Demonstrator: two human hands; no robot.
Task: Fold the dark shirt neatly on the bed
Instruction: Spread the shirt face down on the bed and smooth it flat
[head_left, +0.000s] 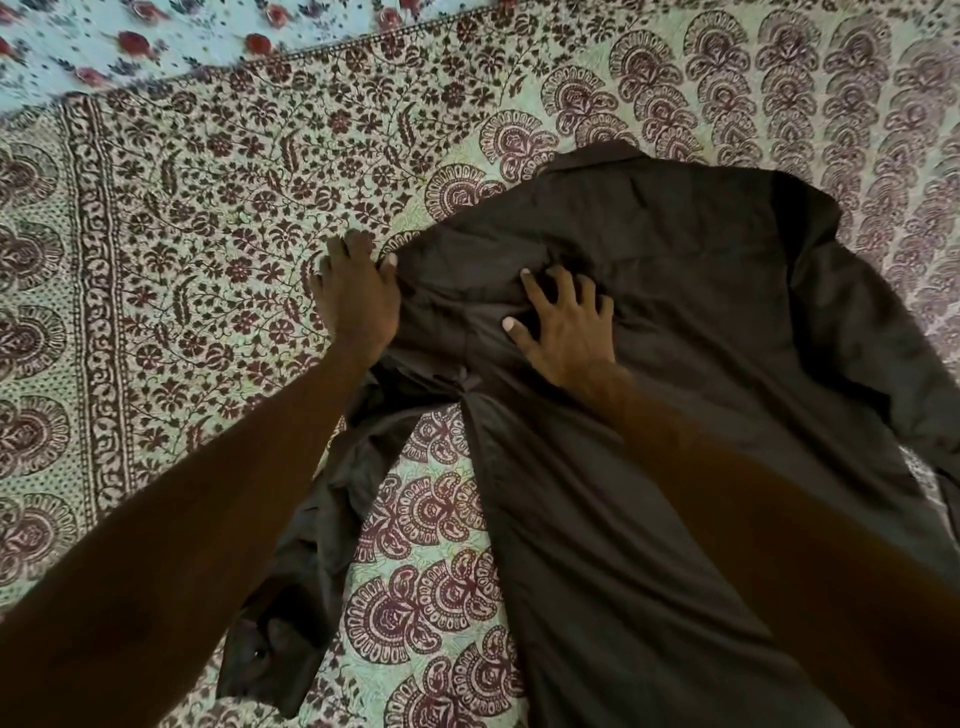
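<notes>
The dark shirt (675, 322) lies spread on the bed, collar at the far end and body running toward me. One sleeve (311, 519) trails crumpled down the left side; the other runs off at the right. My left hand (358, 296) is at the shirt's left shoulder edge, its fingers on the bedspread and its thumb touching the cloth. My right hand (566, 327) presses on the shirt with fingers spread and slightly bent, bunching the fabric into wrinkles under it.
The bedspread (208, 218) is pale with maroon floral and paisley print and covers most of the view. A light blue sheet with red flowers (156, 36) shows at the far top left.
</notes>
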